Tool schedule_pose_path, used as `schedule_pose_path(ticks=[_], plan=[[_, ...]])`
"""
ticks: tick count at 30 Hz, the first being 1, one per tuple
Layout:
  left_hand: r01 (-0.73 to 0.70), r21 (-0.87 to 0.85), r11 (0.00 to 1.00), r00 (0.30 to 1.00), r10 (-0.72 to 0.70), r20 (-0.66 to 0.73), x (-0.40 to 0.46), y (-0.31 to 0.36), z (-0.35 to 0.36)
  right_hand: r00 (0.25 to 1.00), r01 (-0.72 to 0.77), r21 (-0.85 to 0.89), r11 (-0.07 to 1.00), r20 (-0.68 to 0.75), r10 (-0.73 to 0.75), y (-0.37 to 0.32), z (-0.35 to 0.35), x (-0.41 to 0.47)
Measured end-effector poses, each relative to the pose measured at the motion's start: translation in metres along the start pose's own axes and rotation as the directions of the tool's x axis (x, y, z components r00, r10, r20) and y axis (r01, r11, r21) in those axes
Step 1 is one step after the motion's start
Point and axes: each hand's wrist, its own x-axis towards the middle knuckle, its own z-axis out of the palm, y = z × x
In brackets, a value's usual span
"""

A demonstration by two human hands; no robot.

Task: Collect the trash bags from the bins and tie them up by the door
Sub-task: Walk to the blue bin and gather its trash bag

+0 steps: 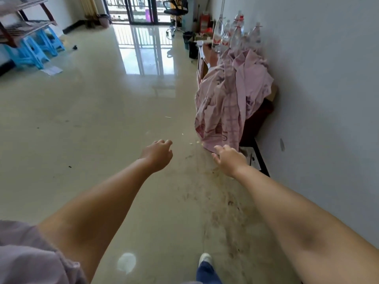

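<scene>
My left hand point(159, 154) reaches forward over the tiled floor with its fingers loosely curled and nothing in it. My right hand point(228, 158) is stretched out beside it, fingers relaxed and empty, just short of the hanging pink cloth point(227, 99). Far down the room, a dark bin with a black bag point(187, 38) stands by the cabinet's far end. Another small bin point(104, 20) sits near the balcony door at the back left.
A wooden cabinet point(202, 62) along the right wall carries the cloth and several water bottles point(235, 31). Blue stools point(34, 50) and a wooden rack point(24, 23) stand at the back left. An office chair point(177, 11) is by the balcony door. Wide open floor lies ahead.
</scene>
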Motion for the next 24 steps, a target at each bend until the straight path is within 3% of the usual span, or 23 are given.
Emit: schedule_pose_path(ticks=[6, 11, 24], plan=[[0.042, -0.07, 0.997, 0.999, -0.044, -0.022, 0.121, -0.02, -0.019, 0.997, 0.065, -0.038, 0.997, 0.048, -0.064, -0.001, -0.028, 0.142], [0.103, -0.102, 0.989, 0.995, -0.104, -0.001, 0.233, -0.075, -0.029, 0.988, 0.141, -0.069, 0.988, 0.075, -0.135, -0.034, -0.037, 0.28], [0.053, -0.075, 0.996, 0.996, -0.048, 0.07, 0.547, -0.224, -0.088, 0.991, 0.127, -0.02, 0.992, 0.05, -0.126, -0.125, -0.081, 0.613]])
